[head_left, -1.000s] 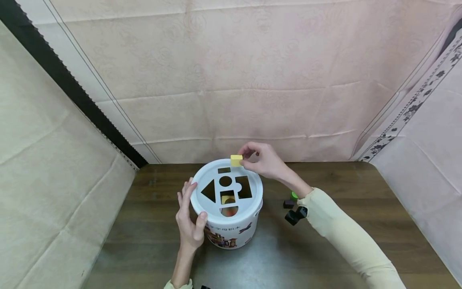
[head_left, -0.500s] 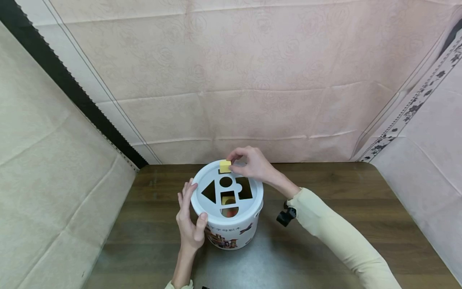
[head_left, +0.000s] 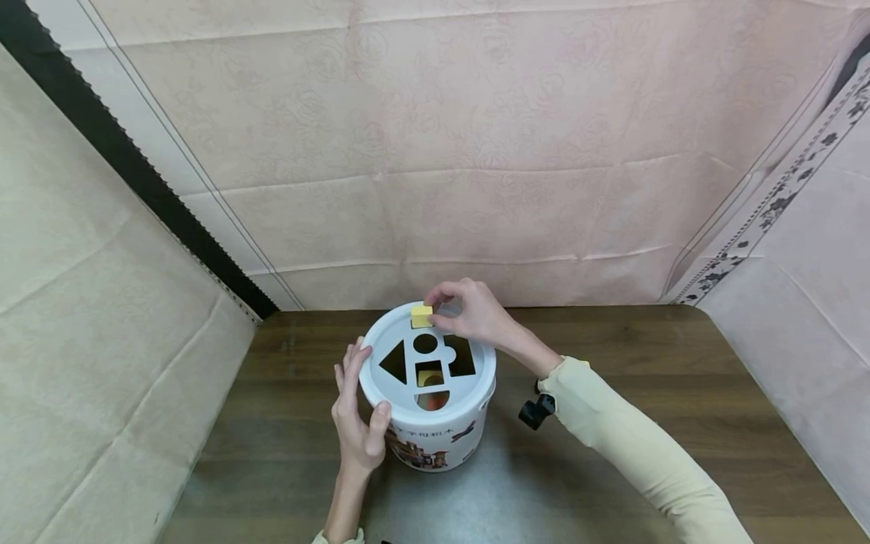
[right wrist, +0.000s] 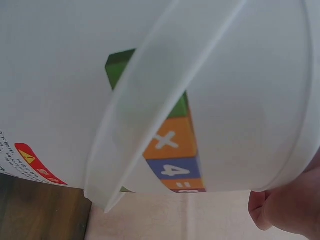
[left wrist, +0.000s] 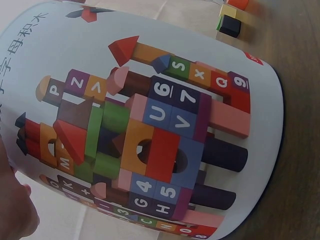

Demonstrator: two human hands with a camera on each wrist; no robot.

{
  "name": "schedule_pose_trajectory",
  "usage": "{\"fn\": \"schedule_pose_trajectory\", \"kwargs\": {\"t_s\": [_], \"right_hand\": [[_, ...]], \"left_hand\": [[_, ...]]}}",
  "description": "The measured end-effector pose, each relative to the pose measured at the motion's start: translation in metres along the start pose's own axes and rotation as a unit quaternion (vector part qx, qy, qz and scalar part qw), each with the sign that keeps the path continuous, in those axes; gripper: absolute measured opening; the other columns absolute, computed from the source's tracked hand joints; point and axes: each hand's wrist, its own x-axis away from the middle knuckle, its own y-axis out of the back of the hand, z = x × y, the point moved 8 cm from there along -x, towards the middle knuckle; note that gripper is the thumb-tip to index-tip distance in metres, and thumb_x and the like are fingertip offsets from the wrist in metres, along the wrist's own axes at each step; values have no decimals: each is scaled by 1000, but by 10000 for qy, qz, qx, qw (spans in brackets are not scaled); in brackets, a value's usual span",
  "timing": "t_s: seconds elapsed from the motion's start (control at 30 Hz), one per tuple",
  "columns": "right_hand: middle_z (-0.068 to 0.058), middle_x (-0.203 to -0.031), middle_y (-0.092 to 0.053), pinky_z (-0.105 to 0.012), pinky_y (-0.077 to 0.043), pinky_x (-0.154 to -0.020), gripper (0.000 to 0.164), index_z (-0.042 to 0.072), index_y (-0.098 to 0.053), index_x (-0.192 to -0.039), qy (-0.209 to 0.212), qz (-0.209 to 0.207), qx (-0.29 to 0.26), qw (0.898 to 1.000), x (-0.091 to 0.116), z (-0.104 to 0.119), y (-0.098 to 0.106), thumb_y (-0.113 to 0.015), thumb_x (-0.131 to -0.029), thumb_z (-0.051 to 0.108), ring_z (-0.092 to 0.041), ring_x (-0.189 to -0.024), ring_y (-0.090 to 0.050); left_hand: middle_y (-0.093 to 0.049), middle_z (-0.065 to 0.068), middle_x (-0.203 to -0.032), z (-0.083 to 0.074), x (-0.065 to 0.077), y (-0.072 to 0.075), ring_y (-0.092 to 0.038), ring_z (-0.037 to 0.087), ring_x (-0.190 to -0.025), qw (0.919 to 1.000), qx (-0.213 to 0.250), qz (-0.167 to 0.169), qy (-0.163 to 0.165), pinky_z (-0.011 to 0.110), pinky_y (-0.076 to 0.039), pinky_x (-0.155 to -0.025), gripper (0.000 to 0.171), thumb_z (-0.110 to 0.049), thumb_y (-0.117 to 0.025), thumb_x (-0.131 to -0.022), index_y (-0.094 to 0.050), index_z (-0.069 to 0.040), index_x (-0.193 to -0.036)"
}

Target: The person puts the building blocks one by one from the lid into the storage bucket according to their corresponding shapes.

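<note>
A white bucket (head_left: 442,446) printed with coloured blocks stands upright on the table, its white lid (head_left: 469,393) cut with shaped holes. My left hand (head_left: 360,415) holds the bucket at its left side, fingers along the rim and thumb on the lid's front edge. Between thumb and fingertips my right hand (head_left: 472,310) pinches a small yellow block (head_left: 421,316). The block overlaps the rectangular slot near the lid's far edge. Through the square hole another yellow piece (head_left: 428,376) shows inside the bucket. In the right wrist view the bucket wall (right wrist: 240,120) hides the yellow block.
The brown wooden table (head_left: 272,446) ends at a pale cloth backdrop (head_left: 503,204). Loose blocks, among them a black one (left wrist: 230,26), lie on the table in the left wrist view. A translucent handle (right wrist: 145,100) hangs down the bucket's side.
My right hand has moved left across the lid with the yellow block, then lowered it slightly onto the rectangular slot. The right sleeve now covers the loose blocks. My left hand has stayed put.
</note>
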Motion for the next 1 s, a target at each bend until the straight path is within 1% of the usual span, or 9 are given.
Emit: {"fn": "schedule_pose_trajectory", "kwargs": {"t_s": [0.17, 0.37, 0.53, 0.67, 0.77, 0.87, 0.93, 1.0], "right_hand": [[-4, -97, -72, -41, -50, -92, 19, 2, -74, -101, -52, 15, 44, 10000, 1, -1, -1, -77, -83, 1, -19, -93, -65], [-4, -96, -73, -40, -51, -91, 17, 1, -75, -101, 42, -28, -1, 10000, 3, -1, 0, -76, -85, 2, -19, -93, -67], [0, -95, -73, -40, -49, -88, 13, 4, -76, -100, -16, -220, 65, 9997, 9, -5, 9, -73, -88, 4, -17, -94, -64], [0, -96, -73, -46, -51, -83, 12, 6, -76, -101, -216, -490, -72, 9985, 19, -14, 28, -70, -91, 6, -16, -90, -65], [-2, -96, -73, -46, -52, -77, 13, 6, -75, -102, -445, -714, -244, 9962, 31, -27, 48, -68, -92, 6, -17, -84, -65], [-8, -97, -73, -36, -52, -72, 12, 4, -74, -103, -705, -932, -331, 9926, 46, -43, 67, -67, -93, 5, -19, -80, -64], [-12, -98, -73, -29, -50, -70, 13, 1, -73, -104, -837, -1060, -285, 9904, 58, -55, 78, -67, -93, 4, -20, -80, -63], [-16, -98, -72, -26, -49, -69, 13, -1, -73, -104, -935, -1161, -203, 9886, 72, -67, 87, -67, -93, 3, -21, -80, -62]], "left_hand": [[-52, 19, -144, 0, 0, 0, -37, 43, -139, 10000, 33, -10, -23, 74, -5, -107, 67, -41, -57, -88, -55, 1, -139], [-51, 19, -145, -1, 0, 1, -37, 48, -137, 10000, 56, -35, -34, 74, -5, -107, 66, -41, -58, -88, -55, 1, -139], [-51, 20, -144, -2, 0, 0, -37, 47, -138, 9999, 78, -48, -60, 73, -5, -107, 67, -42, -58, -88, -55, 2, -139], [-52, 20, -143, -2, 0, -1, -38, 46, -138, 9999, 64, -66, -107, 73, -6, -107, 68, -45, -57, -89, -55, 3, -138], [-53, 21, -143, -2, -1, -1, -38, 49, -136, 9998, 56, -86, -148, 72, -6, -108, 69, -46, -56, -90, -56, 3, -138], [-53, 21, -143, -2, -2, -1, -38, 53, -134, 9998, 63, -107, -158, 71, -6, -108, 69, -47, -56, -89, -56, 3, -137], [-53, 21, -142, -2, -1, -1, -38, 53, -134, 9998, 61, -110, -142, 72, -6, -108, 69, -47, -56, -89, -56, 3, -137], [-53, 21, -143, -1, -1, -1, -38, 50, -136, 9998, 52, -105, -129, 73, -6, -107, 69, -47, -56, -89, -56, 3, -137]]}}
